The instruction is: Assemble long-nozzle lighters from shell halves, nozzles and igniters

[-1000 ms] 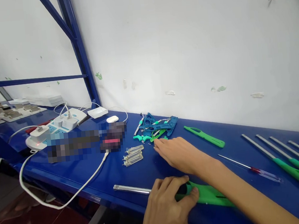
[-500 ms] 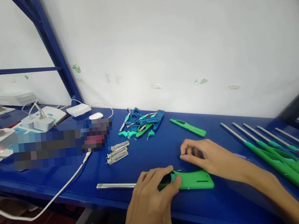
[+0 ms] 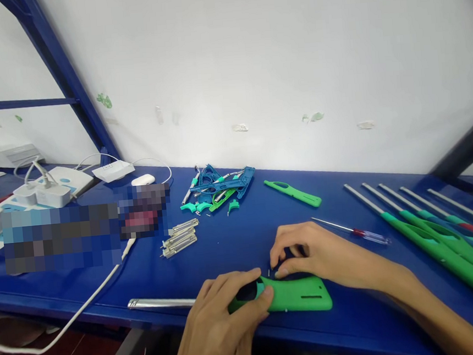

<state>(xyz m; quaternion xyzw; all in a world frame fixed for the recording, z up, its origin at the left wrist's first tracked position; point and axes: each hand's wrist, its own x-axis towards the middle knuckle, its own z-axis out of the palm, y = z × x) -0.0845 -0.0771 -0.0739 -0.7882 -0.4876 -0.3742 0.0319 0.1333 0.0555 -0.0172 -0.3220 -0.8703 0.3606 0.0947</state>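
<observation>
A green long-nosed lighter point(image 3: 300, 296) lies flat near the table's front edge, its silver tube pointing left. My left hand point(image 3: 223, 311) is wrapped over its middle, thumb on the near side and fingers on the far side, pressing it down. My right hand point(image 3: 296, 249) is just beyond the green handle, its fingers curled and the thumb and forefinger close together. A small metal screw point(image 3: 268, 273) shows upright at their tips, apparently pinched there. Behind the right hand lies a screwdriver point(image 3: 363, 234) with a red and clear handle.
Several assembled lighters point(image 3: 424, 244) lie at the right. A loose green handle half point(image 3: 293, 193) lies toward the wall, beside a pile of blue and green parts point(image 3: 224, 184). Clear fuel tanks point(image 3: 179, 238) lie left of centre. A white cable point(image 3: 101, 294) and power strip point(image 3: 71, 181) occupy the left.
My right hand has come left and nearer to the lighter, with its fingertips at the screw, which lay flat before. The screwdriver has come into view. My left hand keeps its hold.
</observation>
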